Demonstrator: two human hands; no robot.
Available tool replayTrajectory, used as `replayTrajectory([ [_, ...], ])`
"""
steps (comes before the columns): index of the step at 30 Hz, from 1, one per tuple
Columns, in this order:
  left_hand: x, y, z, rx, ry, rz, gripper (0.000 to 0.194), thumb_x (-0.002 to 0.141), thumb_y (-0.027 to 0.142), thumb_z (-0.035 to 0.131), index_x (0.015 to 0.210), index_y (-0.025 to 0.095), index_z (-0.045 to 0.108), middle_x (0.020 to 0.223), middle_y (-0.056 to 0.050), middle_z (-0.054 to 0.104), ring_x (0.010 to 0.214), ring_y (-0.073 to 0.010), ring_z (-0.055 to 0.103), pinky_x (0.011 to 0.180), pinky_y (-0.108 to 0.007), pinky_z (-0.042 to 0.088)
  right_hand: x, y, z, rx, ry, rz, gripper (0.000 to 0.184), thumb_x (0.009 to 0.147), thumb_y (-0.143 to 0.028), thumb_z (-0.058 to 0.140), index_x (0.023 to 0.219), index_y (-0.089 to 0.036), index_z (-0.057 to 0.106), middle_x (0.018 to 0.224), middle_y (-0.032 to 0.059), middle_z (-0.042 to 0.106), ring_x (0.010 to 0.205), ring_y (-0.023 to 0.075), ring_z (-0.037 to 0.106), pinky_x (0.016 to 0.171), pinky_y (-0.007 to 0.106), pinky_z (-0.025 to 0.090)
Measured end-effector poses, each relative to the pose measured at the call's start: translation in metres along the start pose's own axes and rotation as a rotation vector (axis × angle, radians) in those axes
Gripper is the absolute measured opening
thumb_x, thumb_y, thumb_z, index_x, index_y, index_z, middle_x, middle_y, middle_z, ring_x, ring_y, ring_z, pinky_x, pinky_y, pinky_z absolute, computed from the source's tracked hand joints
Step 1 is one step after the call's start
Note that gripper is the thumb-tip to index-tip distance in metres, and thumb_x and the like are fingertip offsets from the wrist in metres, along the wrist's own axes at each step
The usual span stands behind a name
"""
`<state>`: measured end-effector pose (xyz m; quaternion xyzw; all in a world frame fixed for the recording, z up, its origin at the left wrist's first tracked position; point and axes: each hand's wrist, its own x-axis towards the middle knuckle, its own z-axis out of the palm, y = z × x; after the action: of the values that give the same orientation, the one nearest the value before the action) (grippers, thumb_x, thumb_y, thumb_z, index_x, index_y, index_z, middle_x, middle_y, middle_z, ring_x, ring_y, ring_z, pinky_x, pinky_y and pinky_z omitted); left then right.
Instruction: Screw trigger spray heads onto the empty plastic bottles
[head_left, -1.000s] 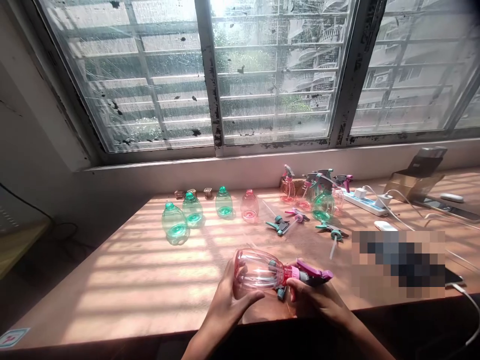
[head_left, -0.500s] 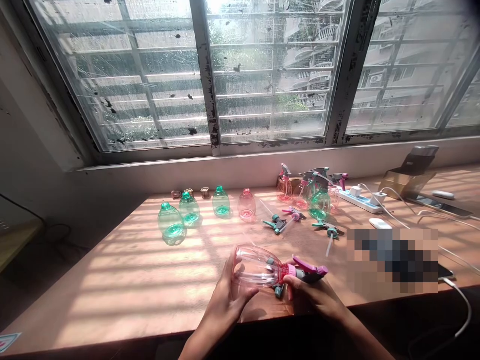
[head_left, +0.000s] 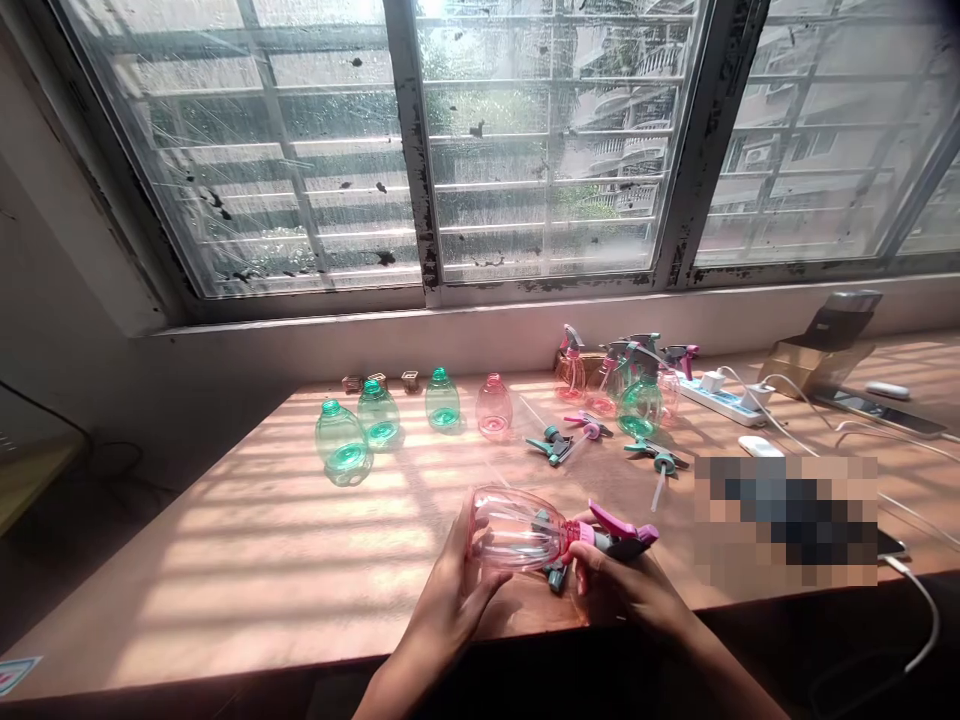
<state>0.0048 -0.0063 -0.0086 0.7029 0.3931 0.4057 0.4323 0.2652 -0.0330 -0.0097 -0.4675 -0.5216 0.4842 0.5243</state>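
Low over the near edge of the sunlit wooden table (head_left: 262, 560), the left hand (head_left: 457, 590) is cupping the clear pink plastic bottle (head_left: 514, 530), lying sideways, in a closed grip, while the right hand (head_left: 619, 590) is pinching the pink-and-grey trigger sprayer head (head_left: 615, 540) at its neck; over the last second the sprayer has been turning slightly, suggesting threading. Behind, 3 glossy teal bottles (head_left: 379, 415) and 1 bare pink bottle (head_left: 494, 408) are standing uncapped.
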Motion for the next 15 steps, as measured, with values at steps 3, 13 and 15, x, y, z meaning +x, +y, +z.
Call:
replayTrajectory([
  [3,-0.001,-0.001,0.001,-0.004,0.004,0.001,0.103,0.089,0.050,0.077,0.168,0.028,0.015,0.162,-0.014,0.048,0.146,-0.0358,0.050,0.124,-0.053,0.037,0.000,0.001,-0.001,-0.011,-0.021,0.024,0.042,0.087,-0.060,0.074,0.065,-0.024,0.072,0.062,-0.0003,0.072,0.066,0.0238,0.068,0.078,0.042,0.055],
  [13,-0.001,0.003,0.001,-0.036,0.004,-0.014,0.093,0.091,0.052,0.075,0.165,0.032,0.021,0.159,-0.012,0.048,0.146,-0.0342,0.049,0.125,-0.051,0.035,-0.004,-0.013,0.001,-0.025,-0.062,-0.002,0.039,0.086,-0.059,0.076,0.069,-0.024,0.072,0.062,-0.0011,0.073,0.066,0.0224,0.070,0.074,0.034,0.052],
  [15,-0.001,0.001,0.001,-0.026,0.002,-0.015,0.100,0.091,0.053,0.075,0.167,0.028,0.015,0.151,-0.014,0.054,0.142,-0.0338,0.053,0.123,-0.052,0.037,-0.004,-0.013,0.002,-0.021,-0.064,-0.004,0.041,0.087,-0.059,0.075,0.067,-0.023,0.070,0.062,-0.0007,0.073,0.066,0.0221,0.069,0.074,0.034,0.051],
])
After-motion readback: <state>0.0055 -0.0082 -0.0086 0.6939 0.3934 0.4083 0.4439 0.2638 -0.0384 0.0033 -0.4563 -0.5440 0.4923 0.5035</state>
